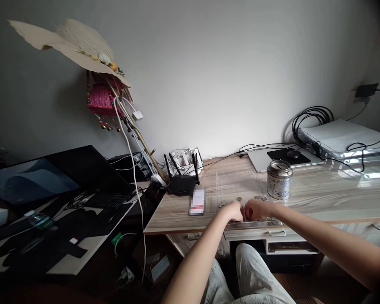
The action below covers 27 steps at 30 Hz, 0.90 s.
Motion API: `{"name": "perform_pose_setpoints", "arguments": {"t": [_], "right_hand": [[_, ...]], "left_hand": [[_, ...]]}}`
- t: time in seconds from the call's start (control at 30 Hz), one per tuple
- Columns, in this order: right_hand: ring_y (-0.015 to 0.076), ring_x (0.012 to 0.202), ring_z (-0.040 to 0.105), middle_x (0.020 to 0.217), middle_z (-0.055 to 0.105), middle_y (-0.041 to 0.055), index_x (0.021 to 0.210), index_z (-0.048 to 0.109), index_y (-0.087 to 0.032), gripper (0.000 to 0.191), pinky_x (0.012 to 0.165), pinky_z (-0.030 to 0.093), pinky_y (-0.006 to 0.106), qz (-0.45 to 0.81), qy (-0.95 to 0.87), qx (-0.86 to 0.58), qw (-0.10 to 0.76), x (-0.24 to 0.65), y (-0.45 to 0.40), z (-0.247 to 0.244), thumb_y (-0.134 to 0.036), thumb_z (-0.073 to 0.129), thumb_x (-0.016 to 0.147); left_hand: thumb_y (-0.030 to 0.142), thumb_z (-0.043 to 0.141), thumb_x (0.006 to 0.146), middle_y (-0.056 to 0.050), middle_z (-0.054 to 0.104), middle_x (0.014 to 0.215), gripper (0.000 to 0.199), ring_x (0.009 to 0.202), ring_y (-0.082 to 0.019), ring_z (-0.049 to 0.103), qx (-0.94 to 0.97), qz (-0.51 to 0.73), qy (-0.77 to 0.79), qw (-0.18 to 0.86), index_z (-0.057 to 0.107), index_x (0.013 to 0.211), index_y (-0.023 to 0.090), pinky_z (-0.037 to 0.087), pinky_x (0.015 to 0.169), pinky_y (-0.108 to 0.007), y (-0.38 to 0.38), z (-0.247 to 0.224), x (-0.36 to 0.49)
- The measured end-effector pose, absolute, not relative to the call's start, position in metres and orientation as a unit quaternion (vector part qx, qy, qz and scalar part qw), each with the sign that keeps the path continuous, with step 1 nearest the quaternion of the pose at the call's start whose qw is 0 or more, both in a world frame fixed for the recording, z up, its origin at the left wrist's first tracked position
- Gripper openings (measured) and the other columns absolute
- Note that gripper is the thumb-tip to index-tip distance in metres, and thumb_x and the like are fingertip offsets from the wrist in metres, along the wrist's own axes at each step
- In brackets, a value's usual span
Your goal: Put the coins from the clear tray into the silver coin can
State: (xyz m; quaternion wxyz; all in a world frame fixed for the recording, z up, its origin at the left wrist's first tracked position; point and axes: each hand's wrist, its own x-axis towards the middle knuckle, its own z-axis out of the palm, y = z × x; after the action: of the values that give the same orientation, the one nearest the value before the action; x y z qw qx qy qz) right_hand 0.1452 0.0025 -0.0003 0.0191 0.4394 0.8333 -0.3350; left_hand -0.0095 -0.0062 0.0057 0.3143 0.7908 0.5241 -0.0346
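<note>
My left hand (pixel 235 210) and my right hand (pixel 254 209) are close together over the front part of a clear plastic tray (pixel 238 179) on the desk. The fingers of both hands curl inward and down, and what they hold, if anything, is hidden. A gold-coloured coin (pixel 240 199) lies just beyond my hands. Silver-coloured coins (pixel 256 197) lie near my right hand, and a few more coins (pixel 223 203) are left of my left hand. Right of the tray stands a round metal tin (pixel 279 183) with a slot in its lid.
A phone (pixel 197 201) lies left of the tray, before a black router (pixel 181 185). Behind the tin are a laptop (pixel 259 159) and a mouse (pixel 293 153). A white cable (pixel 136 181) hangs past the desk's left side. Drawer handles (pixel 277 232) sit below the front edge.
</note>
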Motion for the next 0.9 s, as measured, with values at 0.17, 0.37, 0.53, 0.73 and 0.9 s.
{"name": "perform_pose_setpoints", "arguments": {"t": [0.17,0.37,0.53,0.73,0.9], "right_hand": [[0.0093,0.052,0.052,0.060,0.062,-0.0033,0.074,0.070,-0.020,0.032,0.049,0.036,0.018,-0.363,0.850,0.371,0.087,0.155,0.011,0.009,-0.016,0.055,0.045],[0.0092,0.049,0.050,0.056,0.060,-0.0034,0.067,0.069,-0.019,0.028,0.048,0.035,0.019,-0.320,0.881,0.337,0.094,0.171,0.014,0.010,-0.013,0.053,0.045],[0.0086,0.046,0.050,0.054,0.059,-0.0045,0.068,0.069,-0.018,0.034,0.048,0.037,0.020,-0.345,0.862,0.347,0.132,0.178,0.020,0.017,-0.010,0.056,0.038],[0.0102,0.042,0.049,0.046,0.053,-0.0046,0.062,0.067,-0.016,0.022,0.046,0.041,0.023,-0.387,0.821,0.384,0.170,0.176,0.019,0.018,-0.014,0.054,0.043],[0.0102,0.041,0.049,0.044,0.051,-0.0051,0.059,0.065,-0.016,0.020,0.045,0.040,0.022,-0.397,0.803,0.402,0.192,0.176,0.015,0.018,-0.012,0.053,0.043]], "left_hand": [[0.010,0.060,0.052,0.001,0.053,0.046,0.011,0.044,-0.014,0.052,0.784,-0.045,0.507,0.355,0.061,0.057,0.020,0.045,0.054,-0.028,-0.005,0.009,-0.013],[0.008,0.055,0.055,0.002,0.056,0.053,0.012,0.041,-0.011,0.052,0.710,-0.054,0.507,0.485,0.060,0.058,0.018,0.043,0.048,-0.025,-0.003,0.007,-0.022],[0.003,0.057,0.055,0.001,0.057,0.054,0.017,0.047,-0.010,0.052,0.658,0.032,0.498,0.564,0.064,0.065,0.015,0.045,0.051,-0.026,-0.001,0.003,-0.022],[0.005,0.049,0.068,-0.002,0.054,0.062,0.013,0.056,-0.007,0.052,0.347,0.437,0.453,0.696,0.061,0.072,0.010,0.050,0.064,-0.025,0.005,-0.009,-0.007],[0.012,0.042,0.075,-0.002,0.050,0.057,0.015,0.055,-0.008,0.054,0.074,0.567,0.377,0.729,0.051,0.064,0.011,0.051,0.068,-0.025,0.006,-0.022,0.013]]}}
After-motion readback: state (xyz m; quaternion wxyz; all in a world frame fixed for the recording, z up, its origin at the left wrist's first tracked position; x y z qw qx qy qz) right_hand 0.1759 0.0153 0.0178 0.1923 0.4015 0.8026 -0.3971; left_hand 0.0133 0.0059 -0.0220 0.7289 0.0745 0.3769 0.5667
